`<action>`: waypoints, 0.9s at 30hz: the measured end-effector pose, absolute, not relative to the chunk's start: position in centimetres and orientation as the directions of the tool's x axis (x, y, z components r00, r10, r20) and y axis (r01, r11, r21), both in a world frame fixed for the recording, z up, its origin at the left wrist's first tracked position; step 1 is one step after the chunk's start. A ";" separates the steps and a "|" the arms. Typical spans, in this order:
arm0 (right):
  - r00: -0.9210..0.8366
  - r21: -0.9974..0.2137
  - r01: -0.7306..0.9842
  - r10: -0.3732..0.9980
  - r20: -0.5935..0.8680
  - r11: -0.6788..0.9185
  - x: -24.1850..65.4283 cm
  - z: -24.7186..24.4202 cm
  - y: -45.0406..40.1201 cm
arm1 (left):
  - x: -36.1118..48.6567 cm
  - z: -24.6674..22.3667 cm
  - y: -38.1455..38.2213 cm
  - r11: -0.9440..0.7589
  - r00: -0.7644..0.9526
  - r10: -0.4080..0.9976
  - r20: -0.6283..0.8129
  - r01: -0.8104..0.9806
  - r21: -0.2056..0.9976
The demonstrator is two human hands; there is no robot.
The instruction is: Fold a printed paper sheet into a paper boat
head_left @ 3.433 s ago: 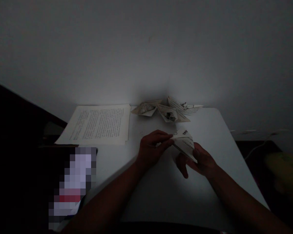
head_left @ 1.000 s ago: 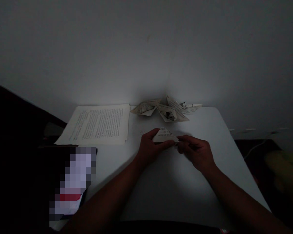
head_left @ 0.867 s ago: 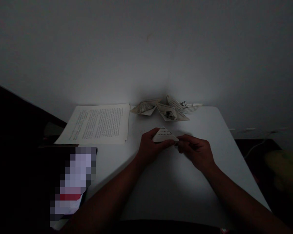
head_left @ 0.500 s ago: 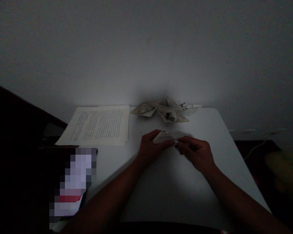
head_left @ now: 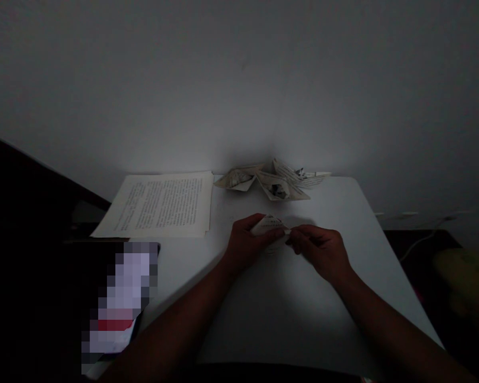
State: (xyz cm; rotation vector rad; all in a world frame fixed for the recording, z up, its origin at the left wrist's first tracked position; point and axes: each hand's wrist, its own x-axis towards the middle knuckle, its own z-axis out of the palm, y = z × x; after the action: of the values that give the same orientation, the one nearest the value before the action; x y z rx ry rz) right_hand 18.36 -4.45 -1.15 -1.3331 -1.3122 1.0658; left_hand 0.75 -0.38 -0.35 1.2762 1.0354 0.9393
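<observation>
A small folded piece of printed paper (head_left: 268, 223) is held between both hands above the white table. My left hand (head_left: 245, 239) is closed on its left side, with the thumb lying along the lower edge. At the right corner, the fingers of my right hand (head_left: 319, 246) pinch the paper. Part of the paper is hidden behind the fingers. Beyond my hands stand folded paper boats: one on the left (head_left: 237, 180), one in the middle (head_left: 281, 187) and one at the back right (head_left: 301, 175).
Printed sheets (head_left: 159, 205) lie stacked at the table's back left. A phone or tablet (head_left: 123, 303) with a blurred screen sits at the left edge. The white table (head_left: 367, 255) stands against a grey wall (head_left: 239, 80). A pale cable (head_left: 417, 242) hangs at the right.
The folded paper has tilted slightly in my hands, and its right corner has shifted between my fingers. Both arms stay nearly where they were.
</observation>
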 end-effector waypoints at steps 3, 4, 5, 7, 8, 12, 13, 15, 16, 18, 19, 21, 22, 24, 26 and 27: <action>0.059 -0.987 0.160 0.998 0.028 0.018 18.4 -1.2 -4.5 | 0.7 -0.3 -0.4 0.053 0.281 0.958 -0.058 0.023 0.998; 0.064 -0.988 0.155 0.998 0.028 0.017 18.4 -1.2 -4.5 | 0.7 -0.4 -0.4 0.042 0.276 0.960 -0.049 0.030 0.999; 0.066 -0.988 0.153 0.997 0.026 0.016 18.4 -1.3 -4.5 | 0.7 -0.4 -0.4 0.033 0.271 0.962 -0.043 0.039 0.999; 0.064 -0.987 0.158 0.998 0.027 0.016 18.4 -1.3 -4.4 | 0.7 -0.6 -0.4 0.021 0.265 0.964 -0.035 0.054 0.998; 0.064 -0.987 0.159 0.998 0.029 0.019 18.4 -1.2 -4.4 | 0.7 -0.6 -0.4 0.015 0.263 0.964 -0.029 0.055 0.998; 0.072 -0.988 0.155 0.997 0.040 0.028 18.2 -0.7 -4.5 | 0.6 -0.6 -0.4 0.004 0.259 0.966 -0.016 0.044 0.999; 0.075 -0.987 0.157 0.996 0.038 0.026 18.2 -0.6 -4.5 | 0.6 -0.5 -0.4 0.014 0.263 0.964 -0.027 0.049 0.999; 0.080 -0.987 0.160 0.996 0.037 0.024 18.1 -0.5 -4.5 | 0.6 -0.3 -0.4 0.037 0.279 0.959 -0.055 0.068 0.997; 0.083 -0.987 0.158 0.996 0.039 0.025 18.1 -0.5 -4.6 | 0.6 -0.2 -0.4 0.045 0.286 0.956 -0.065 0.078 0.996; 0.084 -0.988 0.155 0.996 0.039 0.026 18.1 -0.7 -4.6 | 0.6 0.0 -0.4 0.046 0.289 0.955 -0.071 0.093 0.995; 0.083 -0.987 0.157 0.996 0.038 0.024 18.2 -0.9 -4.6 | 0.6 0.0 -0.4 0.045 0.286 0.956 -0.070 0.094 0.995; 0.069 -0.984 0.175 0.997 0.033 0.020 18.2 -1.1 -4.6 | 0.5 0.1 -0.4 0.048 0.278 0.958 -0.071 0.089 0.995; 0.056 -0.982 0.187 0.998 0.032 0.021 18.2 -1.2 -4.6 | 0.5 0.1 -0.4 0.051 0.278 0.958 -0.073 0.085 0.995; 0.024 -0.976 0.218 0.999 0.037 0.031 18.2 -1.2 -4.7 | 0.4 0.1 -0.4 0.055 0.273 0.959 -0.075 0.080 0.995; -0.006 -0.966 0.256 0.999 0.044 0.044 18.2 -1.0 -4.7 | 0.4 0.0 -0.3 0.043 0.278 0.958 -0.062 0.076 0.996; -0.016 -0.961 0.273 0.999 0.048 0.051 18.2 -0.9 -4.8 | 0.4 0.0 -0.3 0.032 0.286 0.957 -0.051 0.071 0.997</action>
State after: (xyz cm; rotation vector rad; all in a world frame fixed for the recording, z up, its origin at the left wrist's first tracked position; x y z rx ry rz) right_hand 18.23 -4.78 -0.94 -1.3662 -1.4402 1.0352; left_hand 0.36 -0.32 -0.05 1.3501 1.0568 0.9300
